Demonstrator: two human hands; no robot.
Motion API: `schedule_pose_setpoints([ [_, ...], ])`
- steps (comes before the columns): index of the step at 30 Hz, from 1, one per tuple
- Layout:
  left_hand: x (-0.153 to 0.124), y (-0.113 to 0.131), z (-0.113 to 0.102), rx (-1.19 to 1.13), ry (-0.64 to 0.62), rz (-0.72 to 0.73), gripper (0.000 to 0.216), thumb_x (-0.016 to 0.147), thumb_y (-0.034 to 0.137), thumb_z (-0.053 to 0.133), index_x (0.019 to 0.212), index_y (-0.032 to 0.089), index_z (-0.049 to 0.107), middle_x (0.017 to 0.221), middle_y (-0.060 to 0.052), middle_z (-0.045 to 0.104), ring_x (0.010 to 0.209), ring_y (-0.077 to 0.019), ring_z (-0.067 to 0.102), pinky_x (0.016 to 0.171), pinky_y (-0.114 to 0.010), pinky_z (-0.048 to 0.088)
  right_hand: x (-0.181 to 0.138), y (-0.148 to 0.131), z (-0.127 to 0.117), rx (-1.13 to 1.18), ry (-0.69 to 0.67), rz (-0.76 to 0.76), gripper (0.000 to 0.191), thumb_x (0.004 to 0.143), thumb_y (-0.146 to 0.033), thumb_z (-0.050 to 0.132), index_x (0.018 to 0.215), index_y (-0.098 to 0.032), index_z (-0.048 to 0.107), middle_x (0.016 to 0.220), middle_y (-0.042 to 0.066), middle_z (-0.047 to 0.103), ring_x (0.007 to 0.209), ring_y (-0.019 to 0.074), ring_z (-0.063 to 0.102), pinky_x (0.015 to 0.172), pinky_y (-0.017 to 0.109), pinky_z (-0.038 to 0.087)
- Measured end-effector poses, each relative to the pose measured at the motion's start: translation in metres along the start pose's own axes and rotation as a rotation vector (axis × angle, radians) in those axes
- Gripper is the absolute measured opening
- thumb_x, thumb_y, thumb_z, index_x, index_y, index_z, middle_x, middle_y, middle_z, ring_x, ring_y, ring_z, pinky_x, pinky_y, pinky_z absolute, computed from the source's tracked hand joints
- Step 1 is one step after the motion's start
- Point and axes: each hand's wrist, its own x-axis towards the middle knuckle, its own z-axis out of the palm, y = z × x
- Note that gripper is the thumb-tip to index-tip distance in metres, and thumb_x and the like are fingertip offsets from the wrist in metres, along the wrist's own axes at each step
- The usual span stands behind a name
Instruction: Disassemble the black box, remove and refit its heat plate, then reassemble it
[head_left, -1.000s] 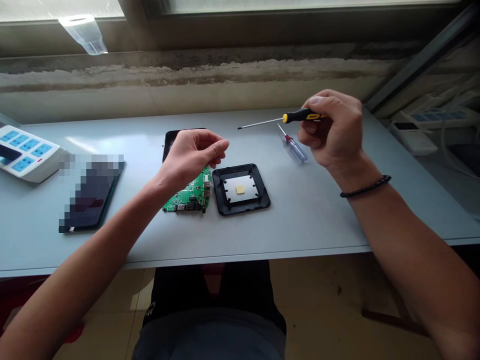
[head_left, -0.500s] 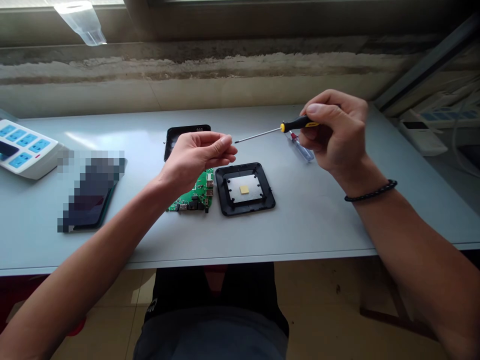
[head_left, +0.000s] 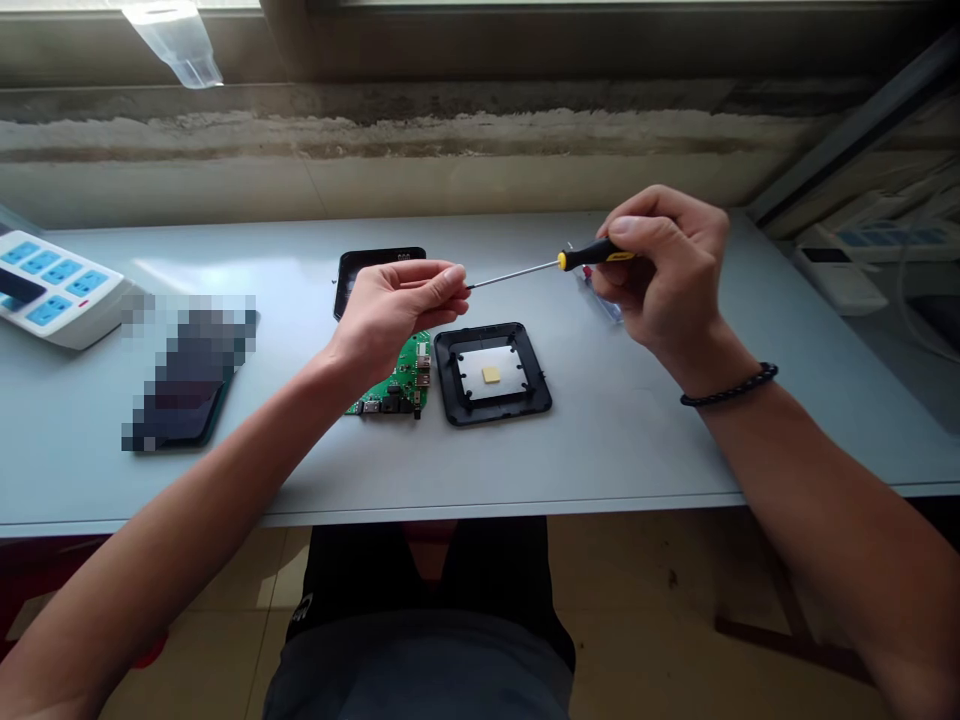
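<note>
Two legs [head_left: 495,575] in dark trousers show below the near edge of the pale bench [head_left: 615,450]. On it, toward the left, lies a dark phone [head_left: 196,400], partly pixelated. Nearer the middle, a square black cover [head_left: 495,414] lies inside up, bearing a silvery plate [head_left: 511,376] and a small yellow pad [head_left: 491,375]. Just left of it is a green circuit board [head_left: 405,375], ports along its near and right edges, partly hidden by the left hand [head_left: 409,300]. That hand is raised, its grip together, thumb against fingers; whether something small is pinched there I cannot tell. The right hand [head_left: 667,265], a braided black bracelet [head_left: 729,388] on its wrist, has its grip clamped on the handle of a black-and-yellow screwdriver [head_left: 600,252], the shaft pointing left with its tip at the left fingertips. Behind the right hand lies a clear-handled screwdriver [head_left: 600,303], partly covered. Farther back are a white power strip [head_left: 97,310] and another black casing [head_left: 379,255]; beyond stands the stained wall [head_left: 480,180].
</note>
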Motion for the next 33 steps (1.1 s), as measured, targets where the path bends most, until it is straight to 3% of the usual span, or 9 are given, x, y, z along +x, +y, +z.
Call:
schedule_pose_setpoints([
  [17, -0.0039, 0.0007, -0.0003, -0.106, -0.102, -0.004, 0.015, 0.095, 0.014, 0.073, 0.081, 0.013, 0.079, 0.085, -0.004, 0.078, 0.08, -0.0087, 0.074, 0.086, -0.021, 0.061, -0.0026, -0.0053, 0.01, -0.031, 0.116, 0.042, 0.018, 0.071, -0.028, 0.07, 0.059, -0.023, 0.056, 0.058, 0.0, 0.041, 0.042, 0.0087, 0.033, 0.035, 0.029, 0.014],
  [24, -0.0035, 0.0011, -0.0016, -0.031, -0.068, -0.01, 0.008, 0.092, 0.016, 0.078, 0.084, 0.013, 0.079, 0.087, -0.006, 0.078, 0.082, -0.0116, 0.076, 0.088, -0.024, 0.062, -0.0037, -0.0078, 0.0104, -0.089, 0.076, 0.037, 0.026, 0.072, -0.038, 0.073, 0.06, -0.024, 0.054, 0.058, 0.0, 0.04, 0.044, 0.0102, 0.032, 0.035, 0.029, 0.015],
  [33, -0.0038, 0.0021, -0.0041, -0.043, -0.102, -0.004, 0.009, 0.09, 0.016, 0.079, 0.082, 0.012, 0.079, 0.082, -0.005, 0.077, 0.074, -0.0107, 0.074, 0.083, -0.025, 0.063, -0.0078, -0.0098, 0.0093, -0.053, 0.032, -0.014, 0.014, 0.075, -0.029, 0.067, 0.064, -0.025, 0.06, 0.056, 0.0, 0.04, 0.043, 0.0112, 0.032, 0.037, 0.032, 0.014],
])
